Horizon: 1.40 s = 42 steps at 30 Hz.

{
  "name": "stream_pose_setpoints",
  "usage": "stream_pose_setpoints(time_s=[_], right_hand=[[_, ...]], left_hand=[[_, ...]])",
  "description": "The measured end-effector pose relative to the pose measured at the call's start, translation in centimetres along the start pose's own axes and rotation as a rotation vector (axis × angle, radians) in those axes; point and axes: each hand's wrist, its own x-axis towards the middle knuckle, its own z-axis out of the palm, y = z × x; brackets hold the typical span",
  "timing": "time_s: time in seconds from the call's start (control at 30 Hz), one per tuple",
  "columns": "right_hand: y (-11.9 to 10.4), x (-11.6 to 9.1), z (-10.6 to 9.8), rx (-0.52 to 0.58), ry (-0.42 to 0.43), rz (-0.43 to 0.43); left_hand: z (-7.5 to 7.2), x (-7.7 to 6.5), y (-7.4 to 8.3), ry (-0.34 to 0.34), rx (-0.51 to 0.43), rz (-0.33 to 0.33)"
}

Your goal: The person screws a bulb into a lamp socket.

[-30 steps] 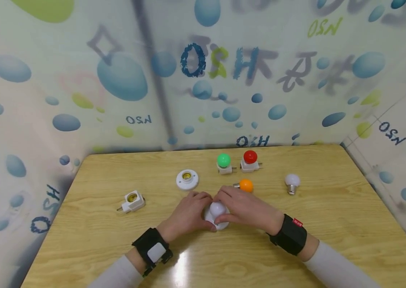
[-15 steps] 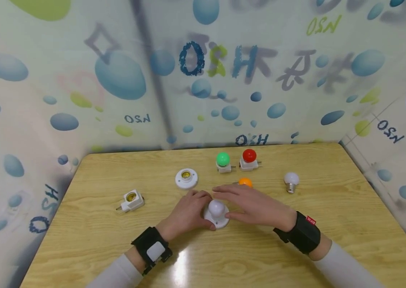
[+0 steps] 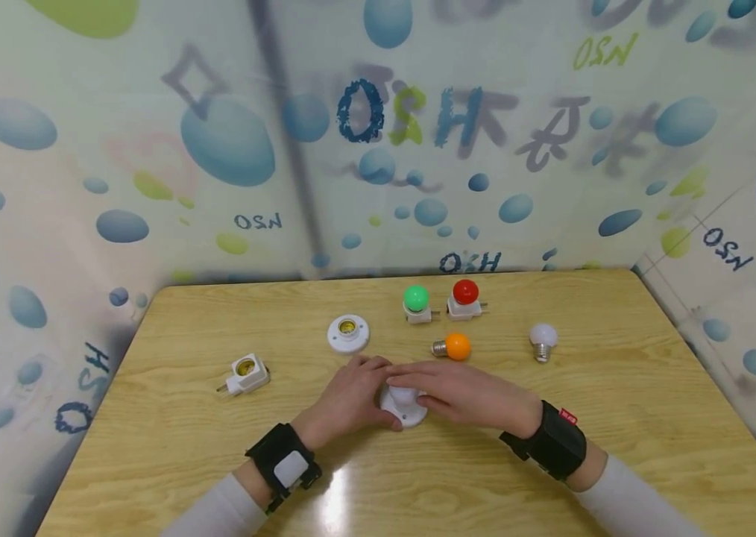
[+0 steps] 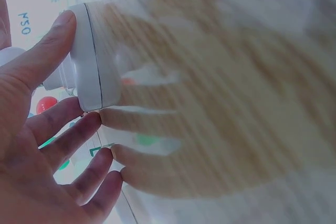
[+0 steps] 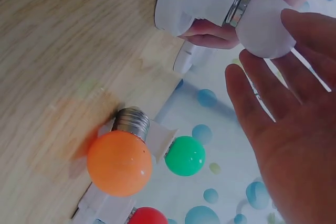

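My left hand (image 3: 354,399) grips the rim of a round white lamp holder (image 3: 413,416) on the table, its thumb and fingertips on opposite sides. A white bulb (image 5: 265,24) sits upright in that holder; a strip of its metal cap shows above the socket in the right wrist view. Around the bulb my right hand (image 3: 468,391) has its thumb on one side and its fingertips on the other, pinching it. In the head view those fingers hide the top of the bulb. The left wrist view shows the holder's edge (image 4: 86,72) between thumb and fingers.
Behind the hands lies an orange bulb (image 3: 457,347). Green (image 3: 416,298) and red (image 3: 466,291) bulbs stand in plug sockets farther back. An unfilled round holder (image 3: 348,344), a plug socket (image 3: 248,374) at left and another white bulb (image 3: 543,335) at right rest on the table.
My right hand let the white bulb go, its fingers spread and drawn to the right half a second ago, and now has come back onto it. My left hand stays on the holder.
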Motion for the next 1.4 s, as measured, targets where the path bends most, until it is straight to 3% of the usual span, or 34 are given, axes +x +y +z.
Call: stream_pose_setpoints(time_s=[0.3,0.73,0.97,1.2,1.4], right_hand=[[0.2,0.3,0.8,-0.010,0.105,-0.035],[0.0,0.8,1.8,-0.092,0.152,0.091],[0.1,0.3,0.8,-0.101,0.089,0.128],[-0.1,-0.4,-0.3,-0.024,0.023,0.022],[-0.1,-0.1,-0.2,-0.004,0.008,0.015]], left_hand=[[-0.2,-0.1,0.2,-0.004,0.002,0.015],[0.1,-0.3,0.3,0.017,0.005,0.037],[0.1,-0.1,0.2,0.026,0.018,0.040],[-0.2,-0.4,0.2,0.014,0.019,0.034],[-0.3,-0.2,0.3,-0.001,-0.004,0.018]])
